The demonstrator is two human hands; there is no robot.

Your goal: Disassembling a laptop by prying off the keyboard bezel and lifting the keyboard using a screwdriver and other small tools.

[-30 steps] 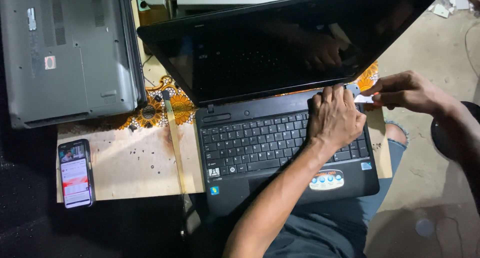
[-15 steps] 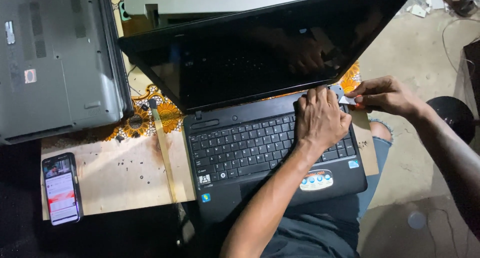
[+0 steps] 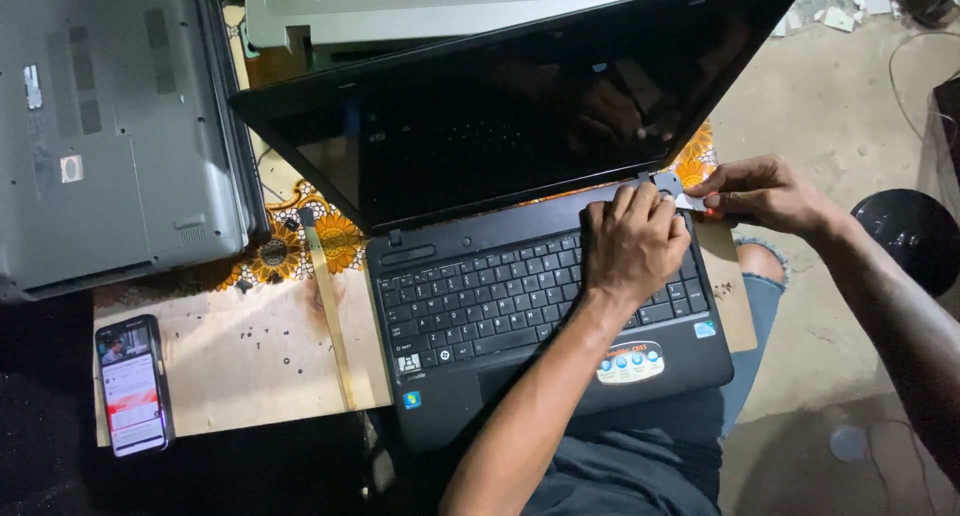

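Laptop (black, open) sits between grey laptop and stool.

Open black laptop, dark screen

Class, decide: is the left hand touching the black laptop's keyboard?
Touching. The head view shows the left hand resting flat on the black laptop's keyboard, covering its upper right keys.

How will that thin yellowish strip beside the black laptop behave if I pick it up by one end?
The strip looks long, narrow and flat, so it is probably light and may bend or droop. Lying flush on the wooden board, it could be awkward to pinch; sliding it to the edge may help.
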